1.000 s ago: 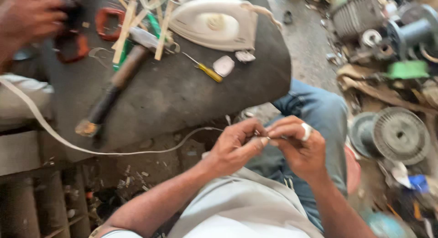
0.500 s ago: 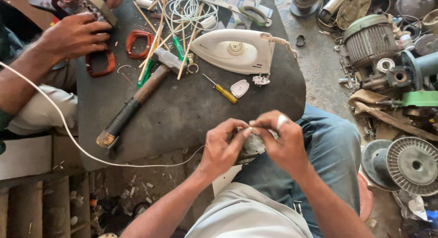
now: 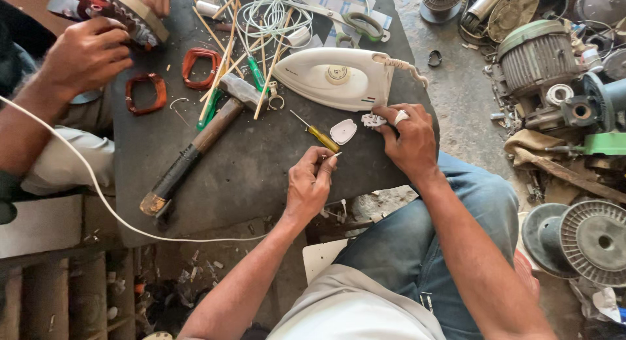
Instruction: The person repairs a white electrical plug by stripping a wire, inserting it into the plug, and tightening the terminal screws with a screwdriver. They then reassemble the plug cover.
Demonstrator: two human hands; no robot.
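On the dark table (image 3: 261, 177), just in front of the white iron (image 3: 336, 77), our right hand (image 3: 411, 141) pinches the small plug part (image 3: 373, 120); our left hand (image 3: 310, 183) pinches a tiny screw (image 3: 336, 155). We should keep it steady.

The two hands were close together over the lap a moment ago, pinching one small thing between them. Now they are apart. The right hand (image 3: 411, 141) has gone up onto the dark surface (image 3: 261, 177) and touches a small white plug part (image 3: 373, 120) just beside the white clothes iron (image 3: 336, 78). The left hand (image 3: 310, 183) rests at the surface edge, its grip pinching a tiny pale bit (image 3: 336, 155).
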